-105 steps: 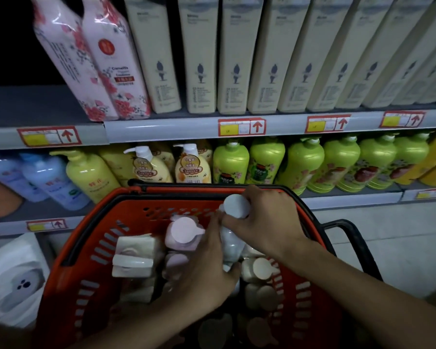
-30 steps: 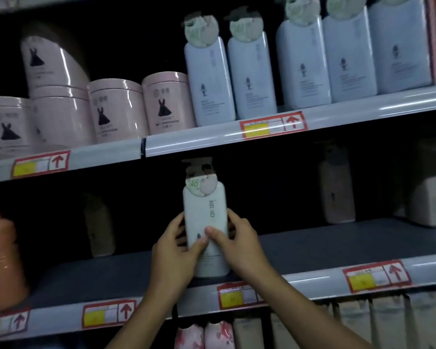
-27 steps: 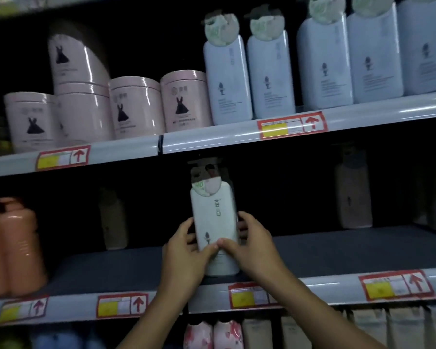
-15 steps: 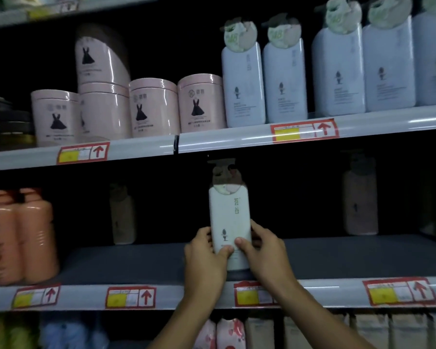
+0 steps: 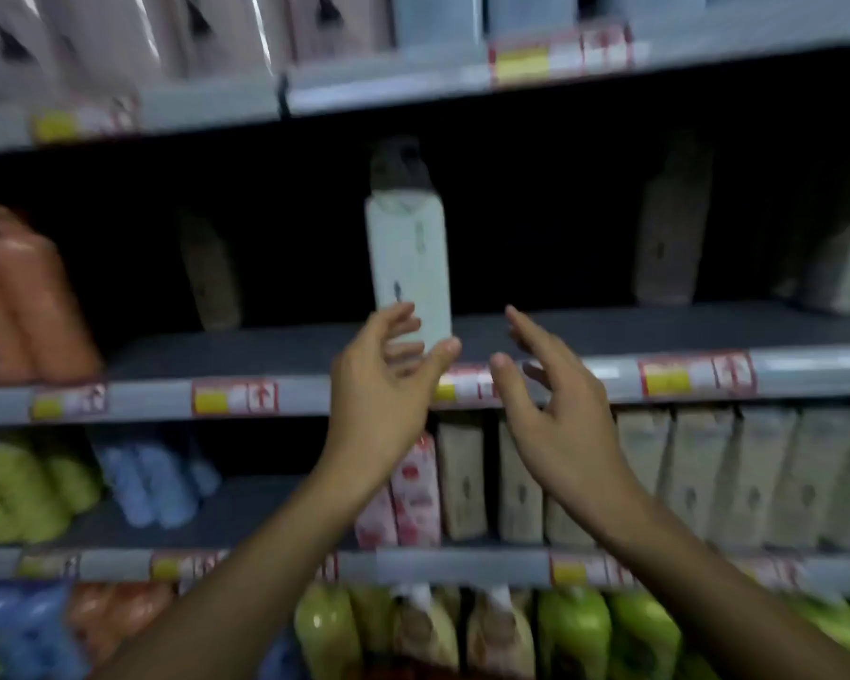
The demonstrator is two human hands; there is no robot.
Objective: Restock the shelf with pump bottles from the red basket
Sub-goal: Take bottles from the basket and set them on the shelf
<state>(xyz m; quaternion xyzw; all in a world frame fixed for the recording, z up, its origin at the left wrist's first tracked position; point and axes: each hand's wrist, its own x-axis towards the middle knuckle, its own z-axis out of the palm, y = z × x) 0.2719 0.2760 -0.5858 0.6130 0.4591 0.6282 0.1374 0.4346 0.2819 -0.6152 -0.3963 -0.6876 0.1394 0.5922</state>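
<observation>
Both hands have just come off the white pump bottle (image 5: 408,272). Half a second ago they were clasped round its lower body, steadying it on the shelf (image 5: 276,346); now it stands upright on its own, a little left of the frame's centre, its base close to the front edge, its dark pump head up in the shadow under the shelf above.

The left hand (image 5: 388,385) is spread, fingers loose, and overlaps the bottle's lower corner in the picture; the blur won't let me say whether the fingertips are touching it or just clear. The right hand (image 5: 555,400) is plainly apart from it, lower right of the bottle, fingers splayed and holding nothing.

The view has also dipped, so rows of cream bottles (image 5: 698,473) and green bottles (image 5: 575,630) show lower down. I'd judge this bottle placed, and a trip down to the red basket, which I can't see, due next. That shelf has wide gaps to fill.
</observation>
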